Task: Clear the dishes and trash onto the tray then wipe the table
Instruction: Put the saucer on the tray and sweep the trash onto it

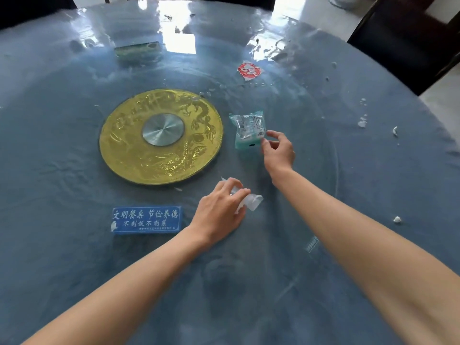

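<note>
A crumpled clear and teal plastic wrapper [246,128] lies on the glass turntable, right of the gold centre disc [161,136]. My right hand [277,151] pinches its near right corner between thumb and fingers. My left hand [219,211] grips a crumpled white tissue [252,201] that sticks out to the right of the fingers, low over the glass. A red and white round wrapper [249,70] lies farther back. Small white scraps [362,123] dot the right side of the blue table [62,170]. No tray is in view.
A blue sign with white characters [146,219] lies flat near my left wrist. A green and white pack [137,49] sits at the back left. Dark chairs [408,38] stand beyond the table's far right edge. More white scraps [397,219] lie at the right.
</note>
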The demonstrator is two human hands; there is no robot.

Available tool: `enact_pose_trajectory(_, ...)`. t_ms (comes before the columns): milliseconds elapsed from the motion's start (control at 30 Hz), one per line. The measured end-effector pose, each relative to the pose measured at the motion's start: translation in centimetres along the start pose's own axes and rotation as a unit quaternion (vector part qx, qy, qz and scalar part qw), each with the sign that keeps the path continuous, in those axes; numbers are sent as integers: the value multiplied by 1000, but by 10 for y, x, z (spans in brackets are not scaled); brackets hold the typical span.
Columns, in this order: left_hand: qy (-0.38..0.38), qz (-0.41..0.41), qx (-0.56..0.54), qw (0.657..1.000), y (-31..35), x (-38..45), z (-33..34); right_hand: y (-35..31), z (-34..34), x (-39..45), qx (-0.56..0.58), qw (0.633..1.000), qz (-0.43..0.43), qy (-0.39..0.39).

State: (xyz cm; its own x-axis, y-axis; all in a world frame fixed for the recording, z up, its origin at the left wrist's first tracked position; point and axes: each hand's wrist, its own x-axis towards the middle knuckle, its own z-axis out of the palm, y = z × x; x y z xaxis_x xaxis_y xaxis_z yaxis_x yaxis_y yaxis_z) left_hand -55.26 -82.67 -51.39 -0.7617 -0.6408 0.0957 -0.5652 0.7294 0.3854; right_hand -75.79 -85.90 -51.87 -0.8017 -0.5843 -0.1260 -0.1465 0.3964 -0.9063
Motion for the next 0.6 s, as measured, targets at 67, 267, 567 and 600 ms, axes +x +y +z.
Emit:
enact_pose_trajectory(67,9,-2,-16,1000,-1,-5,-1,4,-1,0,20,1000,9,1)
enact_pose_trajectory(267,39,-57,-102,992,-4,-37,-20,9,-17,-28,40,999,8,0)
enact_pose_trajectory(567,73,-91,-126,985,-3,-136,-67,-5,-56,-134,-31,995,-41,-91)
enact_pose_trajectory(600,76,-102,-128,984,-2,-150,-73,-10,-59,-149,-41,993,-48,-100)
